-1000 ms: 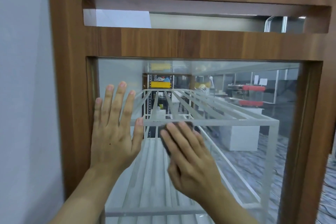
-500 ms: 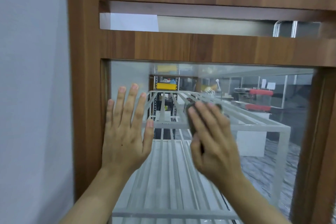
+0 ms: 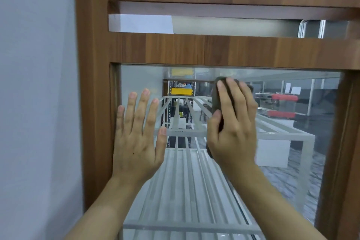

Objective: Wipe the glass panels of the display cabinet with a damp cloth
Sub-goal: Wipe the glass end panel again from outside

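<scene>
- Left hand [image 3: 136,142] was flat on the glass panel [image 3: 292,171], centre-left of frame, all 5 fingers spread, nothing in it.
- Right hand [image 3: 233,128] sat centre-right of frame, palm pushed vs the glass w/ a dark cloth [image 3: 215,97] trapped under it; fingers lay close together over the cloth, thumb hooked round its left edge.
- Cloth was bunched up, only its top & left edge peeked out past the fingers, near the pane's upper edge.
- Wooden cabinet frame [image 3: 93,103] ran round the pane; a narrow slot [image 3: 214,19] crossed the upper part of frame.
- White slatted racks [image 3: 187,181] showed thru the glass, lower centre.
- Pale wall [image 3: 35,103] filled the left side.
</scene>
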